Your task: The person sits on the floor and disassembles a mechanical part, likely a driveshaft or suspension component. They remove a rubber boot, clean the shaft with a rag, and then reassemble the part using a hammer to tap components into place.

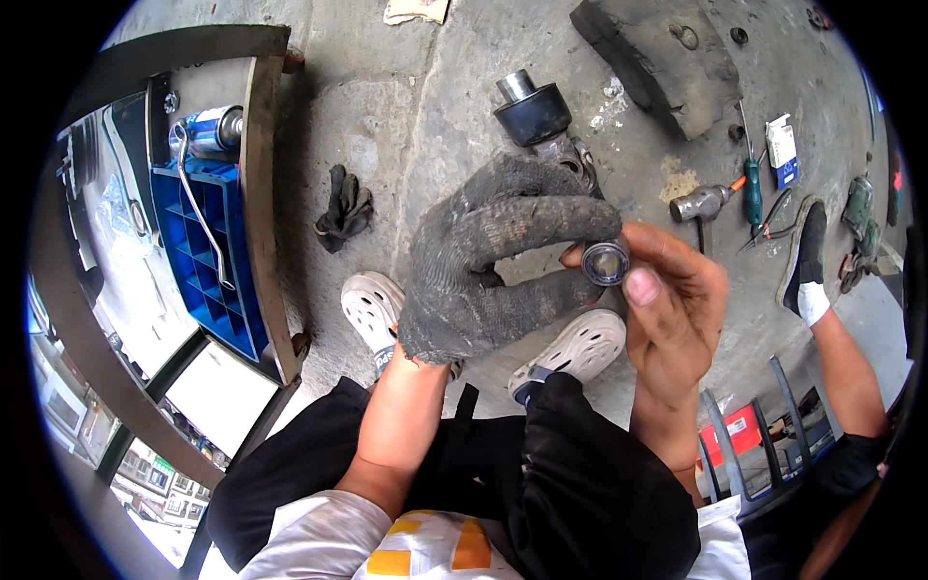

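A small round metal bearing (606,263) with a dark rim is held between both my hands above the floor. My left hand (493,256) wears a dirty dark grey knit glove, its thumb and fingers curled round to grip the bearing's left side. My bare right hand (681,304) pinches the same piece from the right with thumb and fingers. Beyond the gloved fingers stands a black cylindrical part (535,114) with a shiny metal stub. A metal joint piece (572,155) beside it is partly hidden by the glove.
At right lie a hammer (703,203), green-handled screwdriver (753,198), pliers (767,232) and small box (782,153). A dark block (667,63) lies beyond. Another person's shoe (808,253) is near. Left, a bench frame (263,222) holds a blue compartment tray (184,227), wrench (200,215) and can (208,130). A loose glove (343,208) lies on the floor.
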Motion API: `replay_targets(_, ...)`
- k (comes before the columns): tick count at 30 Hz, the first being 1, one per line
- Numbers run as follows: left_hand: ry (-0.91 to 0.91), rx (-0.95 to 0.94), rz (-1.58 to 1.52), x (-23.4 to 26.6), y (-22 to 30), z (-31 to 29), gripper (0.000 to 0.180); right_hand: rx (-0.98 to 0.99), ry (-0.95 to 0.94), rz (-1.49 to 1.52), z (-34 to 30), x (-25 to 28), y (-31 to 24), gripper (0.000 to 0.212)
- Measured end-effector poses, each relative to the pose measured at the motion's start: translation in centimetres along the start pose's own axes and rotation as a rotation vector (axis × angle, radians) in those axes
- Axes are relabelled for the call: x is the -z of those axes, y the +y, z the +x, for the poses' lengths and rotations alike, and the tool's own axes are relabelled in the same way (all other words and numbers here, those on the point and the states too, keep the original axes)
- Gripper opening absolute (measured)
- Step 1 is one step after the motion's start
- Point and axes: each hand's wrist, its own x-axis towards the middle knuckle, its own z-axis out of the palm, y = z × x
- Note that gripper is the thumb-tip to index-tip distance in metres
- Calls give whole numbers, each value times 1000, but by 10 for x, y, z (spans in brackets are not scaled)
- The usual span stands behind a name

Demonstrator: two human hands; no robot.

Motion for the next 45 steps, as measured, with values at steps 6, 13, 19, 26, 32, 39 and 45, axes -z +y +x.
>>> replay_targets(6,3,-172,15,0,15,8,44,248,-50,-163,1,-1,-13,39)
replay_targets(13,-22,-195,52,1,24,10,42,320,-117,-293,2,9,-17,40)
replay_targets(19,29,-141,165,-1,22,4,47,-18,-37,29,-1,2,-6,34)
replay_targets(26,193,324,216,4,-43,-32,43,-359,-31,-34,19,15,48,27)
replay_targets(32,277,608,307,11,-143,-92,35,-20,571,-1033,6,172,62,16)
replay_targets(39,226,388,613,-1,-146,-85,28,-234,529,-1805,2,237,68,44)
replay_targets(45,361,759,260,7,-136,-90,27,-151,454,-1529,-5,249,54,33)
